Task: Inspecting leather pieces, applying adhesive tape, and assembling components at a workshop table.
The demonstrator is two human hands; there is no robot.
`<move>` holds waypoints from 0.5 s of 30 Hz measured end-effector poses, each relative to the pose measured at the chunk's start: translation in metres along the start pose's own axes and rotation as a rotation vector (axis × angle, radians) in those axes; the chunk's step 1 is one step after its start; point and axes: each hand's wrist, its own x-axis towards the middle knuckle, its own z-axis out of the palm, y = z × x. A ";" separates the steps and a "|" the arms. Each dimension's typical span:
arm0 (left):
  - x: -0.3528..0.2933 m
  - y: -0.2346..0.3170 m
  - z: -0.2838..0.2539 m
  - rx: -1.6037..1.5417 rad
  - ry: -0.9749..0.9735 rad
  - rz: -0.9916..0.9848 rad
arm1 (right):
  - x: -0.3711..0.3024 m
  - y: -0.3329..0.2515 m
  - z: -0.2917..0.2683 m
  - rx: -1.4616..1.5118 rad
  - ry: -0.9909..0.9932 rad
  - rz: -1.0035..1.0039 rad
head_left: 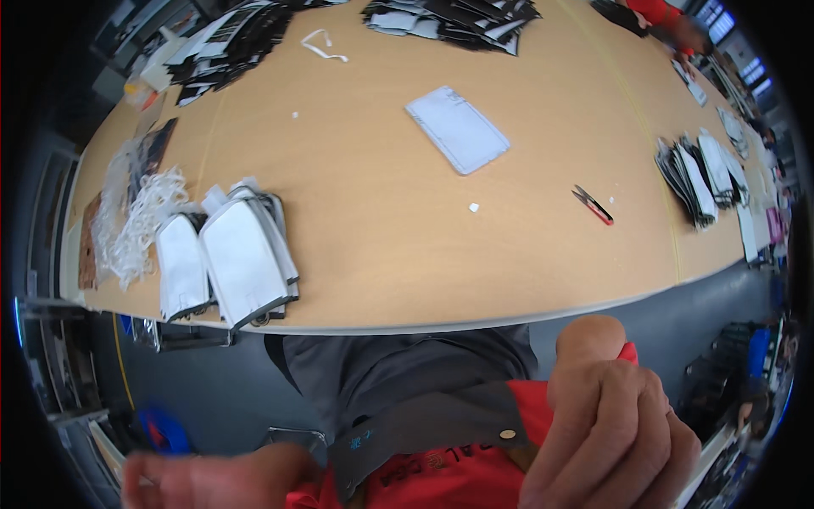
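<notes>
My right hand (pixel 610 428) is raised large at the lower right, in front of my body. Its fingers are curled together; the fingertips run out of view, so whatever they may hold is hidden. Low at the left, my left hand (pixel 216 479) is blurred by motion and its fingers are hard to read. Both hands are apart from the table. Nearest my body on the tabletop (pixel 373 237), at the left, stand stacks of white fabric pieces with dark edging (pixel 246 259). A single white rectangular piece (pixel 458 129) lies flat beyond the middle. Thread snips with red handles (pixel 593 205) rest to its right.
A tangle of white cord (pixel 153 220) lies by clear plastic at the left. Black-and-white piles (pixel 454 24) sit at the far edge, near a white strip (pixel 322 47). More bundles (pixel 691 178) lie at right. Another person (pixel 678 30) in red is at the far right.
</notes>
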 end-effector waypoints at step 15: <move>-0.241 -0.091 0.007 0.146 -1.386 -0.679 | -0.181 0.055 -0.258 -1.615 0.322 0.835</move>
